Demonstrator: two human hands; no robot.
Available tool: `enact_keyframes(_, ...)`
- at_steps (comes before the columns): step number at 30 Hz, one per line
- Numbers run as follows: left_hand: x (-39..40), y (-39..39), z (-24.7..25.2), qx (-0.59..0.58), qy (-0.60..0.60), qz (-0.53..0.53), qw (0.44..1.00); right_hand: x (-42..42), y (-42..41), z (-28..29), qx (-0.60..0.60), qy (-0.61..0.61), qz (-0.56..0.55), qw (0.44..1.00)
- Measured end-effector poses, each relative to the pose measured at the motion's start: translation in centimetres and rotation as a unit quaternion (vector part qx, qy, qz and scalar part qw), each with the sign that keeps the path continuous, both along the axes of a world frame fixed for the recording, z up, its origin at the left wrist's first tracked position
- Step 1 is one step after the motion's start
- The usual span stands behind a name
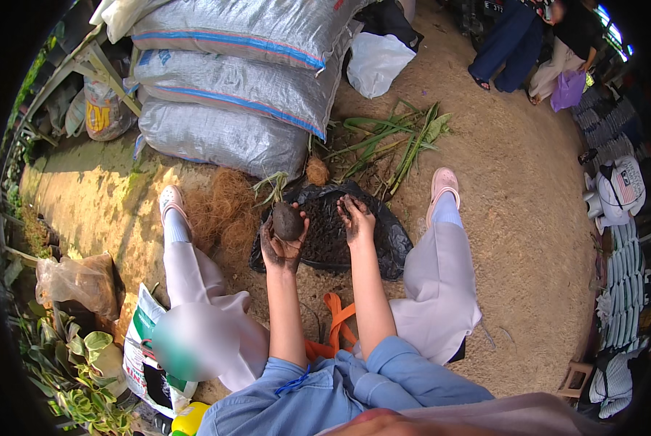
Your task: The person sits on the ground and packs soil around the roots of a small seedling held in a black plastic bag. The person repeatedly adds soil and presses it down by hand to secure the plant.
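Observation:
A round ball of dark, wet soil (288,222) rests in my left hand (283,245), whose fingers curl around it. Green strap-like leaves (275,187) of a small plant rise from its top. My right hand (356,215) is half curled and smeared with soil, palm up; whether a little soil lies in its fingers I cannot tell. Below both hands a black plastic sheet or bag (393,234) lies spread on the ground, holding loose dark soil (322,231). Brown coconut-like fibre (224,210) lies in a heap to its left. A small fibre-wrapped ball (317,171) sits just beyond the bag.
Stacked grey woven sacks (221,131) stand ahead. Cut long green leaves (407,141) lie beyond the bag. An open fertiliser-type sack (140,359) and potted plants (93,376) are at lower left. Two people (508,49) stand at upper right. Orange straps (339,321) lie between my legs.

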State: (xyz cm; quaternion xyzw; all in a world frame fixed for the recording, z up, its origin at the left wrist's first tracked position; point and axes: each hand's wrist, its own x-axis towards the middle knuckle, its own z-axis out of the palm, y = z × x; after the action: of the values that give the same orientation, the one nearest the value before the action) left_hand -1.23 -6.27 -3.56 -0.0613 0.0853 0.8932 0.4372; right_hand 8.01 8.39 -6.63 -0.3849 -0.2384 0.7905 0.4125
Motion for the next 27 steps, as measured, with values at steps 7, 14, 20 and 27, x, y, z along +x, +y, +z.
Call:
enact_keyframes(7,-0.1,0.1,-0.2,-0.010,-0.007,-0.003,1.000,0.1,0.1,0.2,0.011,-0.005,0.033,0.999)
enact_keyframes(14,0.0,0.0,-0.1,-0.007,-0.001,-0.002,1.000,-0.6,0.0,0.9,0.024,0.014,0.056,0.998)
enact_keyframes(20,0.0,-0.1,0.0,0.007,-0.010,-0.002,1.000,-0.4,-0.3,0.2,0.085,-0.046,0.051,0.994)
enact_keyframes(27,0.1,-0.1,0.0,0.007,-0.002,0.002,1.000,-0.2,-0.4,1.5,0.065,-0.046,0.059,0.995)
